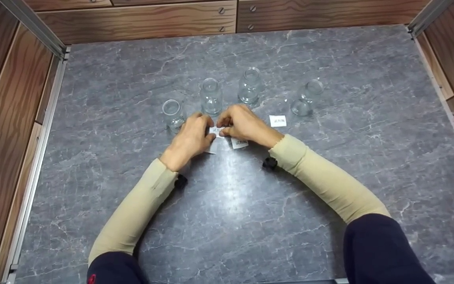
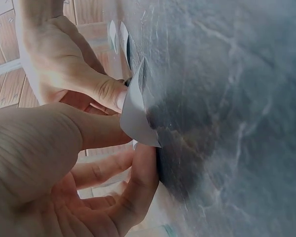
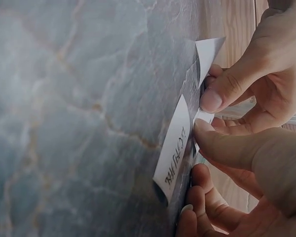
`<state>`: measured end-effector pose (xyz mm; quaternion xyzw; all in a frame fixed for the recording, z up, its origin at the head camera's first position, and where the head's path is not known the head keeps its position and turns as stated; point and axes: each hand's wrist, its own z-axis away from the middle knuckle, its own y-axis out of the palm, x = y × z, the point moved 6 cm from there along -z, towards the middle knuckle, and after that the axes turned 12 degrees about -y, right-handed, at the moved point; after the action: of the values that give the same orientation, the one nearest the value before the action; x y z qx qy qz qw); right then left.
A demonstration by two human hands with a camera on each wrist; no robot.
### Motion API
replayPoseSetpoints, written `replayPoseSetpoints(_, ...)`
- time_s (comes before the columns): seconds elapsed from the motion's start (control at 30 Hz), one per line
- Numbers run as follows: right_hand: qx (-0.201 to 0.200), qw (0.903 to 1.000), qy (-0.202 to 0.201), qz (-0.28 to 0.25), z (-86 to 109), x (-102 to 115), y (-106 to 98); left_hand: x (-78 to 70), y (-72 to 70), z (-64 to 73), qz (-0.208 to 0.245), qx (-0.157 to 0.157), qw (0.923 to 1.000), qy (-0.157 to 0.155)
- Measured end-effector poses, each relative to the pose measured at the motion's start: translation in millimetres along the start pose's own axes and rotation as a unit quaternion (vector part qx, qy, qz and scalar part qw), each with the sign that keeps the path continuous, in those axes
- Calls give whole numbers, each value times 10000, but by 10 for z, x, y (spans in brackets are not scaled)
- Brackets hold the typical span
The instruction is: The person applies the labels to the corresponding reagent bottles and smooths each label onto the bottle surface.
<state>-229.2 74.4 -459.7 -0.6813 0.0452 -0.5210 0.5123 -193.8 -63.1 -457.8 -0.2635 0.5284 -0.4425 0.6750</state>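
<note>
A small white paper label (image 1: 217, 131) with printed characters is pinched between both hands, low over the grey tabletop. My left hand (image 1: 189, 138) holds its left end and my right hand (image 1: 244, 124) its right end, thumbs toward me. In the right wrist view the label (image 3: 203, 117) shows between the two thumb tips. Just below the hands lie a printed label (image 1: 240, 142) with curling edges and another white label (image 1: 211, 149), partly hidden by the left hand. Behind the fingers stands a clear glass jar (image 1: 211, 98); another glass jar (image 1: 173, 115) is beside the left hand.
Further glass jars stand at the back, one (image 1: 250, 85) beyond the right hand and one (image 1: 306, 98) farther right. A printed label (image 1: 278, 120) lies right of the right hand. Wood-patterned panels (image 1: 140, 21) border the marbled grey tabletop (image 1: 227, 232).
</note>
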Motion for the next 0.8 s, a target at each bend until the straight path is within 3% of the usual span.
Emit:
replayPoseSetpoints(0.4, -88, 9999, -66, 76, 24, 23, -18, -8, -21, 17, 136, -262, 9990, 347)
replayPoseSetpoints(0.8, -75, 9999, 49, 117, 28, 38, -4, 7, 14, 26, 191, -277, 9991, 250)
